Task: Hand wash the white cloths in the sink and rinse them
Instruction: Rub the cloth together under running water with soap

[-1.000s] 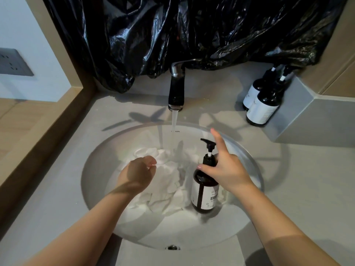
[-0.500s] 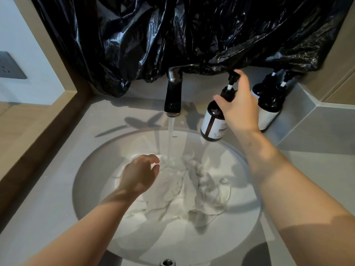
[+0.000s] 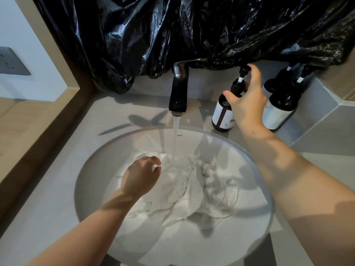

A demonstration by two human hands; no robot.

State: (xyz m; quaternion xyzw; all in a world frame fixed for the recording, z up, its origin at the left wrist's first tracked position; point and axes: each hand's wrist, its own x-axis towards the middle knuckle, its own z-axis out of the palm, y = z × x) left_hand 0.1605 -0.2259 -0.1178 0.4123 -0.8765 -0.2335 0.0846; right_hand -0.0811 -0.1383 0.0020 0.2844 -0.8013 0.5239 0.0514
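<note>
Glossy black plastic sheet (image 3: 192, 35), crinkled.

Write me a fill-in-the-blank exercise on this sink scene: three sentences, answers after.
1. Water from the faucet runs onto the white cloths lying in the ____.
2. The right hand grips the pump bottle, which is to the ____ of the faucet.
3. Beyond that bottle, ____ more dark bottles stand by the ledge.
Missing words: sink; right; two.
</note>
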